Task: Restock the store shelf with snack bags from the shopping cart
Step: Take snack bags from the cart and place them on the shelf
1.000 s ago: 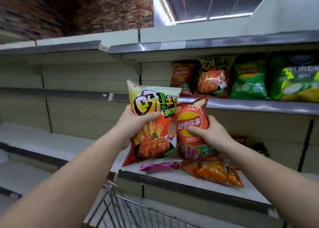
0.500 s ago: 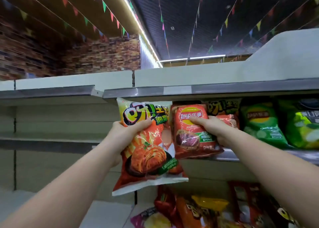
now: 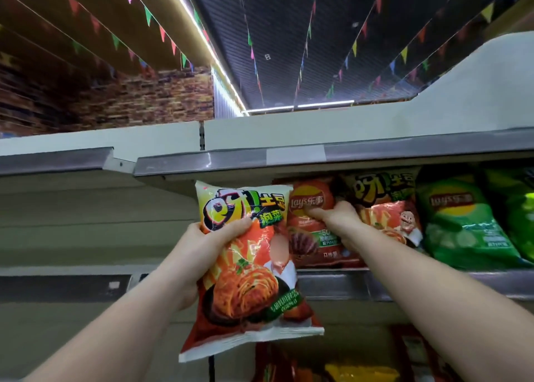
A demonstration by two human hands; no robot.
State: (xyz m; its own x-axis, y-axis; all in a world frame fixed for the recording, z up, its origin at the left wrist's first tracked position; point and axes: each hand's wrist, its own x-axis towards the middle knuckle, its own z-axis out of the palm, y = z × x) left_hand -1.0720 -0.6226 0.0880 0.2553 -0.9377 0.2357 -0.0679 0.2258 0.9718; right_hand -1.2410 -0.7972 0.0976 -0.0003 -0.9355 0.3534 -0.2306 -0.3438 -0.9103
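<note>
Strings of small coloured pennants (image 3: 150,14) hung under the dark ceiling above a grey metal shelf (image 3: 433,286). On that shelf, a red Lay's bag (image 3: 310,205) stood upright at the left end of the row, touching an orange bag (image 3: 387,205) to its right; green bags (image 3: 462,222) stood further right. The right hand (image 3: 336,218) gripped the red Lay's bag near its top. Left of the shelf's stocked end, the left hand (image 3: 211,237) clutched a big orange kimchi-flavour bag (image 3: 248,272), held in the air in front of the shelf edge.
</note>
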